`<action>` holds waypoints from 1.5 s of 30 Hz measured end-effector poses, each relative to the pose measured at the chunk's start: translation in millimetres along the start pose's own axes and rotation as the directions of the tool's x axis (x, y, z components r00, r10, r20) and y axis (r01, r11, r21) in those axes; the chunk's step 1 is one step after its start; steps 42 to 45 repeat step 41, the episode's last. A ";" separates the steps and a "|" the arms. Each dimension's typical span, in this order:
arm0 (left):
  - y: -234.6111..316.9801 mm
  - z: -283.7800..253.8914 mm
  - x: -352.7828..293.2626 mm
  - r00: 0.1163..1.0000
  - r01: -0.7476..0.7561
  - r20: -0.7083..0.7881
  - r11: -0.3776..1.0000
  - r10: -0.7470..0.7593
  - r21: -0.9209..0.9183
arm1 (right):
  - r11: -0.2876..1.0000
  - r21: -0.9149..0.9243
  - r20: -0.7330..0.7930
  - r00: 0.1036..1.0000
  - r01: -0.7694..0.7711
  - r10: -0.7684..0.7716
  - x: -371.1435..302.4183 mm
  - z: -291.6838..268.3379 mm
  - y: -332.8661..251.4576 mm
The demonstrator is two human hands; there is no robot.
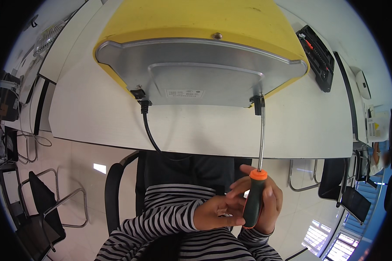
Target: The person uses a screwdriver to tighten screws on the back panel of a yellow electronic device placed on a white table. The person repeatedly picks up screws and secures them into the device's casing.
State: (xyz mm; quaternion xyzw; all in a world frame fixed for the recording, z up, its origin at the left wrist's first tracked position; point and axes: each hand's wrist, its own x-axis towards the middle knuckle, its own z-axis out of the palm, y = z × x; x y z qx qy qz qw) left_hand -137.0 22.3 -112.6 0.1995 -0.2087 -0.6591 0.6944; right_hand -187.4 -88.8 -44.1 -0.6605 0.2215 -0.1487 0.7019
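A screwdriver [254, 202] with a dark green and orange handle points away from me, its long metal shaft reaching the lower right corner of a grey metal panel [204, 71]. My right hand [271, 201] is wrapped round the handle from the right. From the left, the fingertips of my left hand [220, 212] meet the handle near its butt end. The panel closes one face of a large yellow machine [200, 19]. Beside the shaft tip sits a small black fitting [257, 105]. Whether the tip sits in a screw is too small to tell.
A black power cord [147, 126] runs from the panel's left socket over the edge of the white table [96, 117]. An open black tool case [318, 56] lies at the far right. Chairs [43, 209] stand to the left and right, and a fan [50, 37] is at the far left.
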 end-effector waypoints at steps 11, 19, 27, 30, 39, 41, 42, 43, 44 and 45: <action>13.8 11.5 -6.8 0.979 0.001 -0.200 0.987 0.032 0.160 | 1.000 0.010 -0.013 1.000 -0.022 0.022 -3.1 4.6 4.4; -4.5 -6.2 -16.4 0.999 -0.051 0.003 0.995 0.052 -0.089 | 0.959 0.260 0.073 0.992 -0.116 0.100 -1.1 9.4 5.1; 7.9 -1.3 -12.2 0.995 -0.088 -0.056 0.986 0.081 -0.140 | 0.985 -0.114 0.012 0.991 0.131 -0.130 -3.2 9.0 5.9; 15.7 4.1 -11.8 0.994 -0.058 -0.101 0.988 0.043 -0.147 | 0.985 -0.080 0.156 0.978 0.151 -0.137 -5.6 -0.8 8.2; 16.8 3.8 -16.4 0.991 0.029 -0.133 1.000 -0.028 0.005 | 0.903 0.409 0.209 0.977 -0.135 0.052 -1.2 2.5 13.2; 14.6 -2.2 -21.1 0.991 0.077 -0.105 0.996 -0.081 -0.039 | 0.857 0.463 0.268 0.957 -0.227 0.108 -1.0 2.5 14.3; 14.6 -2.2 -21.1 0.991 0.077 -0.105 0.996 -0.081 -0.039 | 0.857 0.463 0.268 0.957 -0.227 0.108 -1.0 2.5 14.3; 14.6 -2.2 -21.1 0.991 0.077 -0.105 0.996 -0.081 -0.039 | 0.857 0.463 0.268 0.957 -0.227 0.108 -1.0 2.5 14.3; 14.6 -2.2 -21.1 0.991 0.077 -0.105 0.996 -0.081 -0.039 | 0.857 0.463 0.268 0.957 -0.227 0.108 -1.0 2.5 14.3; 14.6 -2.2 -21.1 0.991 0.077 -0.105 0.996 -0.081 -0.039 | 0.857 0.463 0.268 0.957 -0.227 0.108 -1.0 2.5 14.3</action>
